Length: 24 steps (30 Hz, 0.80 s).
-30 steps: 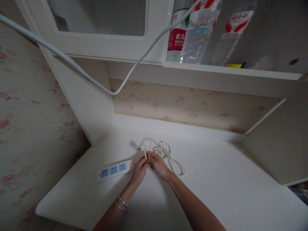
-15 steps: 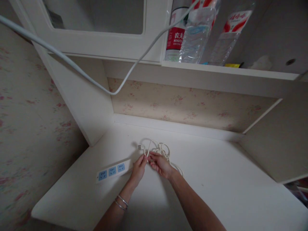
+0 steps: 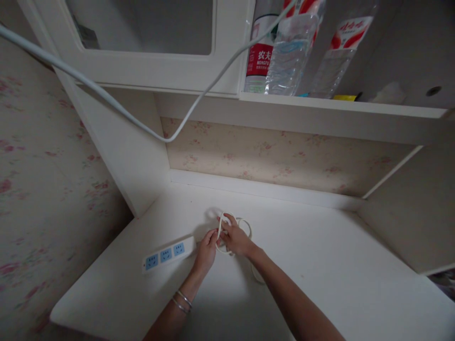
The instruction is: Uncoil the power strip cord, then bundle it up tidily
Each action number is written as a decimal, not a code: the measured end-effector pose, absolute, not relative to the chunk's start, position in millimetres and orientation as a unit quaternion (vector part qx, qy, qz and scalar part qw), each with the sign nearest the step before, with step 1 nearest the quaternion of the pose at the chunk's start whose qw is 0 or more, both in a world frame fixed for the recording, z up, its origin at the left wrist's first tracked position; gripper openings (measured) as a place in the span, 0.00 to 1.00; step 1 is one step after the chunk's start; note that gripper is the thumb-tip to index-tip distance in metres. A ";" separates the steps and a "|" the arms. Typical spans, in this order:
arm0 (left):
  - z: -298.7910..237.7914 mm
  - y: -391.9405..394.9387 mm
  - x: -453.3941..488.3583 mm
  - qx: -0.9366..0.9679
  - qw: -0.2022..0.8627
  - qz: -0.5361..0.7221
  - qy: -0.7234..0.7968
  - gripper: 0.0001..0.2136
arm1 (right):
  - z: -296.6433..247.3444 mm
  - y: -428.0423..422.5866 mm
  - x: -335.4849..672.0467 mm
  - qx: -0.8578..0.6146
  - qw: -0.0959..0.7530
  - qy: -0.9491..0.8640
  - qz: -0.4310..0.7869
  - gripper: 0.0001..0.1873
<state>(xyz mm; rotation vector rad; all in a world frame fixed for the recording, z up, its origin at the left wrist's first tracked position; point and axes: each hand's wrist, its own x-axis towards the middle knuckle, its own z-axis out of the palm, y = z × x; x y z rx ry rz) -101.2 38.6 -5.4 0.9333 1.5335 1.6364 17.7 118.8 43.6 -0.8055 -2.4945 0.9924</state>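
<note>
A white power strip [image 3: 169, 255] with blue socket faces lies on the white desk, left of my hands. Its pale cord [image 3: 250, 229] is looped around and between my fingers, with more loops on the desk behind and below my right hand. My left hand [image 3: 206, 249] pinches the cord near the strip's right end. Close beside it, my right hand [image 3: 234, 238] grips a loop of the same cord, fingers curled through it. The plug cannot be made out; my fingers and the cord cover that spot. Two thin bangles circle my left wrist.
A thick white cable [image 3: 167, 140] hangs across the view above the desk [image 3: 320, 284]. Plastic bottles [image 3: 289, 57] stand on the shelf [image 3: 341, 107] at upper right. A cabinet door [image 3: 156, 66] is at upper left, and side panels bound the desk.
My right hand has moved up and curled into a cord loop, drawing it towards my left hand. The plug, visible before, is now hidden. The power strip stays in place.
</note>
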 end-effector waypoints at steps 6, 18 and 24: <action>-2.3 32.7 -100.3 0.373 0.364 0.618 0.589 0.22 | 71.8 129.3 35.5 -0.196 0.100 -0.964 0.153 0.15; -1.6 19.3 -134.5 0.508 0.216 0.498 0.669 0.17 | 101.7 204.7 126.6 -0.341 0.082 -0.936 0.046 0.23; -0.5 32.1 -130.3 0.533 0.189 0.463 0.683 0.15 | 91.7 230.9 190.8 -0.468 0.060 -0.879 0.071 0.24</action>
